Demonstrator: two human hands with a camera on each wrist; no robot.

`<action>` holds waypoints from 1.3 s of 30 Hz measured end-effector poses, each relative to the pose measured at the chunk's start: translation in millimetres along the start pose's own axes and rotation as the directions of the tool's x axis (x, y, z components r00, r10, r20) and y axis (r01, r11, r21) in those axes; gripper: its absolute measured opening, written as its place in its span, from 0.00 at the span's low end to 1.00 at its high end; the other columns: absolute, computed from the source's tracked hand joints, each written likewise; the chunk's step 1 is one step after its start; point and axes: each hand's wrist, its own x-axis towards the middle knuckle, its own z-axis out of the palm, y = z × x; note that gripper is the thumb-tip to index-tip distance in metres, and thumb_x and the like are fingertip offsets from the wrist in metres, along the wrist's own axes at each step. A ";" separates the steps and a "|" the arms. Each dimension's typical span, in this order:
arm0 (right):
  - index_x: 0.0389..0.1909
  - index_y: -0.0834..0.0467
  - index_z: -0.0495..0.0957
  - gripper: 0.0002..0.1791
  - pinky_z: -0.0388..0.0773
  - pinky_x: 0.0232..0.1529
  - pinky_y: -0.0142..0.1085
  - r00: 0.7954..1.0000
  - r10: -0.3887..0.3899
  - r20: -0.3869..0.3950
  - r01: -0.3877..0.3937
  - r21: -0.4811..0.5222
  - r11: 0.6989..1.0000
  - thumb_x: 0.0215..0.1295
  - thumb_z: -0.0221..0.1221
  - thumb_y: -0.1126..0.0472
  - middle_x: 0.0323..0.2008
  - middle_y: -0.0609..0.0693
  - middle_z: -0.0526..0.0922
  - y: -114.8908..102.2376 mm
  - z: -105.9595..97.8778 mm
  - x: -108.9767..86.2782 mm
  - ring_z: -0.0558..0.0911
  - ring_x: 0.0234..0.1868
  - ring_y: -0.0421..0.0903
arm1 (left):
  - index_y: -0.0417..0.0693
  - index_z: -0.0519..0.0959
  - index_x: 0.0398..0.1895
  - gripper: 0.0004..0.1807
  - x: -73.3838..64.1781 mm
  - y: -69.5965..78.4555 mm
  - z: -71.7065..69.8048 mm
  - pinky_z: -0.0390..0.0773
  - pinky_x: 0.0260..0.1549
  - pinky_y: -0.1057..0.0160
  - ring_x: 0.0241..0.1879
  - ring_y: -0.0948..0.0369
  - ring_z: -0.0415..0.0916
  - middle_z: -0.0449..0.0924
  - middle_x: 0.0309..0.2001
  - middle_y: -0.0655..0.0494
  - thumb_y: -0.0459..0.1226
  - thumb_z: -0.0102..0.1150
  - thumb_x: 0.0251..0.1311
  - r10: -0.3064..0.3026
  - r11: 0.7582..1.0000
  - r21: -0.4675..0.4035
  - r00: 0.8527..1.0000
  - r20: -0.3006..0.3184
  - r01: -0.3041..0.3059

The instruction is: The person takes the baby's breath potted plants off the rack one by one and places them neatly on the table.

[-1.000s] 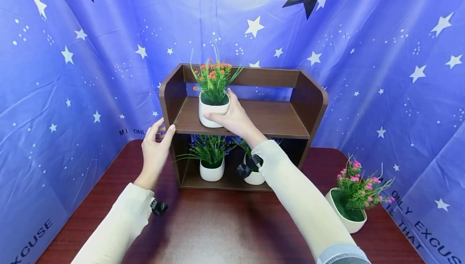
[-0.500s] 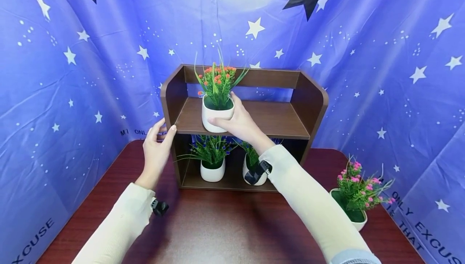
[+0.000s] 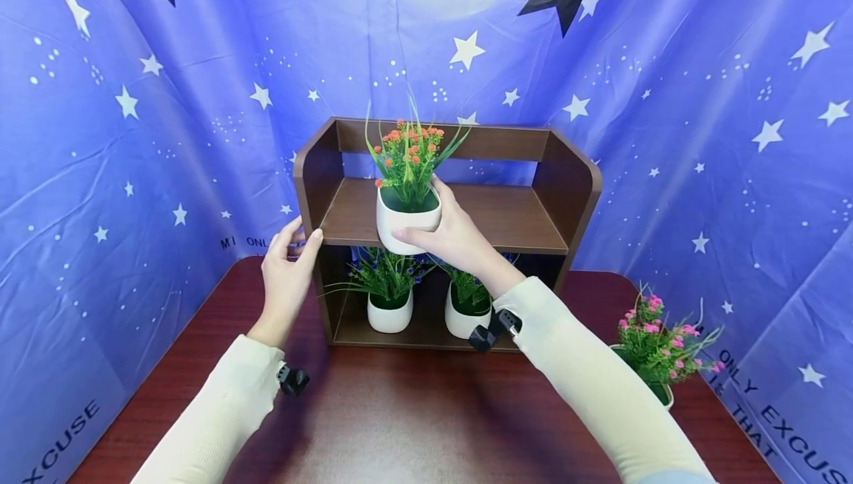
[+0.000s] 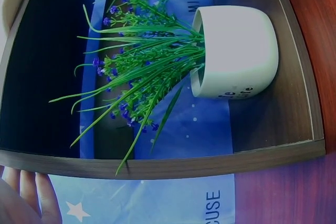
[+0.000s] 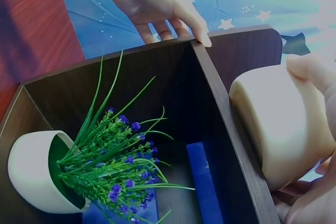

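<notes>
My right hand grips a white pot of orange artificial flowers, thumb on its front, fingers round its far right side. The pot overlaps the front edge of the upper board of a dark brown shelf; whether its base touches the board is unclear. My left hand holds the shelf's left side panel, thumb on the front edge and fingers along the outside. Below stand two white pots of blue-purple flowers: a left pot, large in the left wrist view, and a right pot.
A pot of pink flowers stands at the right on the dark red table, partly hidden by my right sleeve. A blue star-patterned curtain surrounds the table at the back and sides.
My right hand has drawn the orange-flower pot toward me and slightly right, from farther back on the upper board to its front edge. My left hand stays on the side panel.
</notes>
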 end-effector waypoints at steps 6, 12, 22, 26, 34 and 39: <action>0.80 0.47 0.42 0.63 0.70 0.60 0.47 1.000 -0.015 0.002 0.015 -0.019 1.000 0.52 0.73 0.39 0.66 0.48 0.68 -0.7 -4.9 -12.0 0.72 0.60 0.45 | 0.50 0.80 0.62 0.23 0.8 -0.3 -0.6 0.73 0.39 0.69 0.38 0.67 0.75 0.79 0.45 0.53 0.45 0.66 0.64 0.009 1.000 0.002 1.000 -0.004 -0.009; 0.80 0.45 0.43 0.62 0.69 0.62 0.48 1.000 -0.025 0.006 0.025 -0.011 1.000 0.52 0.73 0.40 0.67 0.47 0.68 1.0 -10.8 -23.2 0.72 0.62 0.45 | 0.51 0.80 0.62 0.23 0.2 -1.7 -1.6 0.73 0.40 0.69 0.39 0.67 0.74 0.78 0.45 0.53 0.45 0.66 0.65 0.005 1.000 0.003 1.000 -0.003 -0.005; 0.79 0.43 0.45 0.60 0.69 0.62 0.51 0.998 -0.064 -0.004 0.064 -0.064 0.996 0.53 0.73 0.41 0.67 0.47 0.68 6.5 -22.3 -43.5 0.71 0.63 0.46 | 0.49 0.81 0.61 0.23 -0.4 0.1 -0.2 0.73 0.39 0.69 0.38 0.66 0.75 0.78 0.44 0.54 0.43 0.67 0.64 0.007 0.999 -0.031 1.000 -0.002 -0.007; 0.78 0.45 0.46 0.58 0.69 0.62 0.51 0.997 -0.080 -0.018 0.078 -0.100 0.992 0.54 0.73 0.42 0.66 0.49 0.70 8.9 -27.5 -51.9 0.72 0.63 0.47 | 0.49 0.81 0.61 0.23 -0.3 -0.3 0.1 0.74 0.39 0.69 0.39 0.66 0.75 0.78 0.44 0.54 0.43 0.67 0.64 0.011 1.000 -0.029 1.000 -0.007 -0.011; 0.77 0.48 0.48 0.57 0.72 0.60 0.52 0.992 -0.122 -0.033 0.115 -0.157 0.981 0.54 0.74 0.43 0.64 0.51 0.71 14.1 -35.9 -67.5 0.73 0.62 0.48 | 0.49 0.80 0.61 0.22 0.2 -1.2 1.1 0.74 0.38 0.69 0.39 0.63 0.76 0.79 0.44 0.53 0.42 0.67 0.64 0.012 0.999 -0.039 1.000 -0.002 -0.012; 0.77 0.49 0.48 0.56 0.72 0.60 0.54 0.988 -0.150 -0.023 0.145 -0.151 0.978 0.55 0.74 0.45 0.64 0.50 0.71 16.0 -39.6 -72.9 0.73 0.63 0.48 | 0.49 0.81 0.61 0.22 0.6 -1.3 0.9 0.74 0.39 0.69 0.38 0.64 0.76 0.78 0.44 0.53 0.41 0.67 0.64 0.022 0.999 -0.033 1.000 -0.007 -0.022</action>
